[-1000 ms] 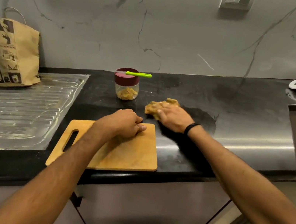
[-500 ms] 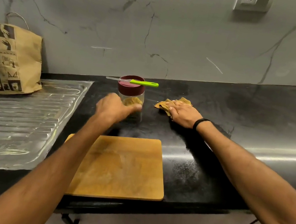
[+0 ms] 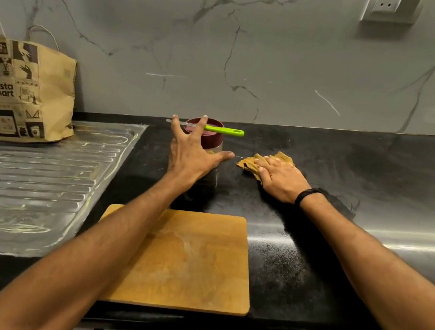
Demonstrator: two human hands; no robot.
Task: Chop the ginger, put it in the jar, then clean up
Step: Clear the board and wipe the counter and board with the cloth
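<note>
The jar [image 3: 209,135] stands just beyond our left hand [image 3: 192,155], capped with a maroon lid, and a knife [image 3: 224,130] with a lime-green plastic handle and a thin steel blade lies flat across that lid. The hand covers most of the clear glass, so we judge the chopped ginger is inside but cannot see it well. The left hand is spread wide in front of the jar, fingers straight and thumb out, gripping nothing. Whether it touches the glass we cannot tell. Our right hand [image 3: 282,178], a black band at its wrist, lies flat with straight fingers on a crumpled, soft mustard cloth [image 3: 252,164] just right of the jar. We take it that chopping and filling are done and the clean-up is in hand, with the knife and board left to deal with. Nearer us than both hands sits the cutting board [image 3: 187,260], smooth pale wood with rounded corners and a faint damp sheen. The counter [image 3: 339,161] is glossy black stone. Left of the left hand run a ribbed steel drainboard [image 3: 23,177] and a creased paper bag [image 3: 23,88].
</note>
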